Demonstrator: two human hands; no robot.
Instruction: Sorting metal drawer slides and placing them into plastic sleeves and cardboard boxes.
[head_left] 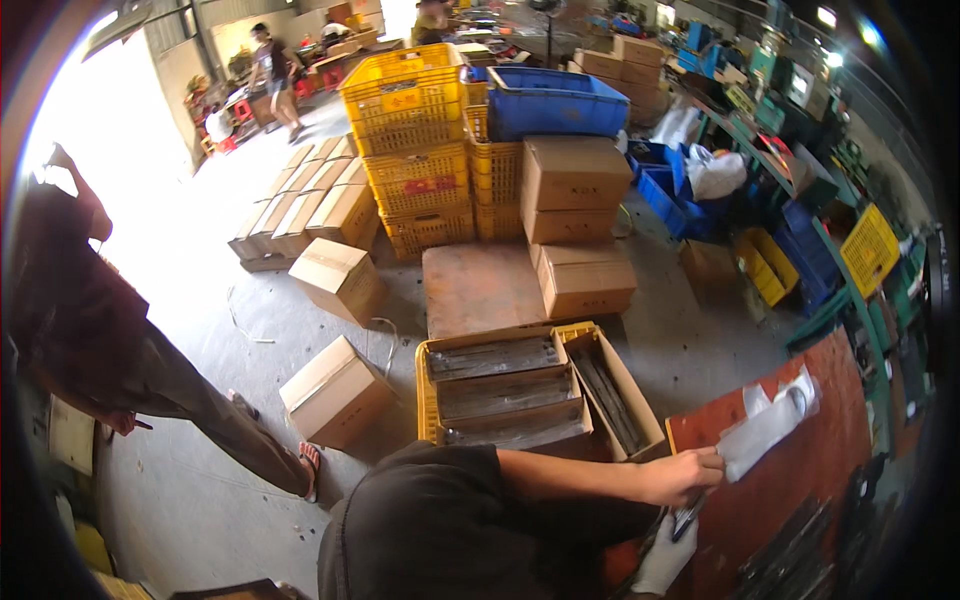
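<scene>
My bare left hand (688, 476) reaches across to the right, its fingers closed at the upper end of a thin dark piece with a shiny edge (685, 522). Just below, my right hand (666, 560), in a white glove, is closed around the lower part of that piece. What kind of thing it is I cannot make out. Beside my left hand, whitish clear plastic bags (768, 425) lie on a red tabletop (835, 385). Dark, long thin pieces (795, 555) lie at the table's near right.
Left of the table stand open cartons (505, 385) of dark strips. Closed cartons (338, 393) are on the floor. Yellow crates (415, 150), a blue bin (555, 103) and stacked boxes (575, 190) stand farther off. A person in sandals (190, 390) stands at the left.
</scene>
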